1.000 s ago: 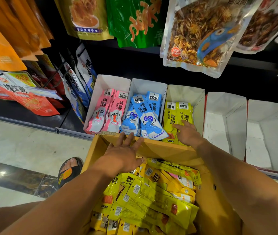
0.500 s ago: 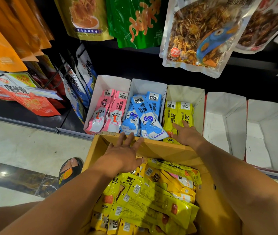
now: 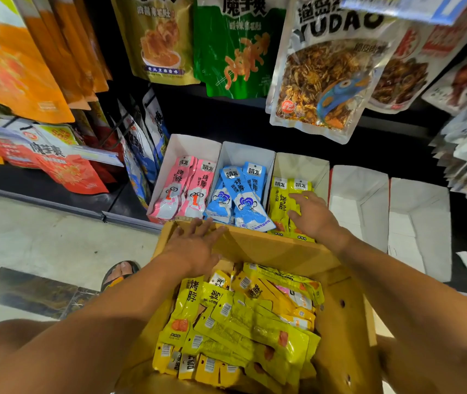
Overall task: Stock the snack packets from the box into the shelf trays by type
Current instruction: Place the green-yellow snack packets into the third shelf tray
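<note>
Now R hand (image 3: 312, 216) flat, ungripping, on yellow pkts (image 3: 279, 203) in tray (image 3: 300, 166); L hand (image 3: 195, 245) likewise on box (image 3: 269, 247) edge

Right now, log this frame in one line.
right hand touches yellow packets in tray | left hand rests on box rim

— What is the right hand (image 3: 313, 216) doing?
— It is lying flat on the yellow packets (image 3: 279, 203) in the third tray (image 3: 300, 166), just beside the blue packets (image 3: 241, 194).
— And the left hand (image 3: 195, 247)?
— It is resting, fingers straight, on the far edge of the cardboard box (image 3: 272, 250), which is holding a heap of boxed packets (image 3: 241, 317).
</note>
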The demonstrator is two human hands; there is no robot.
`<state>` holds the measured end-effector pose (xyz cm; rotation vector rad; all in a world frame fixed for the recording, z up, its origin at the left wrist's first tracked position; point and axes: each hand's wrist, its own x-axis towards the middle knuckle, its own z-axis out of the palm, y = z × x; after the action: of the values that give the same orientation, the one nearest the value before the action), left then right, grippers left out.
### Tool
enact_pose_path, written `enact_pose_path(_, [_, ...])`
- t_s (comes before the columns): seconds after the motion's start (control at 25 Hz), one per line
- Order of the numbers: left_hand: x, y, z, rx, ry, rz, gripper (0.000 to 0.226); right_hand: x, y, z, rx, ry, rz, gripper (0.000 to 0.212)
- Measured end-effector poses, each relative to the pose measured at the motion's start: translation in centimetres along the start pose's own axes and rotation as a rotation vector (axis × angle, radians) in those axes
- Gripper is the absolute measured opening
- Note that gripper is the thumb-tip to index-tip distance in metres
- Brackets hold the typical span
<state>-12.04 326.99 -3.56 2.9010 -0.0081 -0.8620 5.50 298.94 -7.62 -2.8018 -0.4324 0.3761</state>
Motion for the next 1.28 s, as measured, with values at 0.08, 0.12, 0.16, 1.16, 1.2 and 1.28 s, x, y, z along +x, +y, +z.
enact_pose_path(0.08, [-1.3,-1.2,0.4,0.019,0.043,-0.014,0.074,-2.3,-1.4,-0.2,0.098,0.078,-0.043,0.048])
enact_pose_path(0.12, [-2.1,-1.9,0.6,0.024,0.042,-0.026,0.074,-3.5,-2.1,0.0,0.153,0.112,-0.053,0.044])
enact_pose_path(0.16, [-2.8,-2.5,0.8,0.031,0.029,-0.044,0.075,-4.7,-2.8,0.3,0.197,0.135,-0.059,0.039])
enact_pose_path(1.16, [-6.0,-5.5,2.8,0.075,-0.078,-0.13,0.073,-16.1,-1.5,16.8,-0.255,-0.564,0.074,0.027])
enact_pose_path(1.2, [-5.9,-5.5,2.7,0.072,-0.077,-0.129,0.073,-16.1,-1.5,16.6,-0.212,-0.557,0.085,0.023])
enact_pose_path(1.28, [-5.8,-5.5,2.7,0.057,-0.074,-0.131,0.074,-15.9,-1.7,16.2,-0.148,-0.522,0.085,0.017])
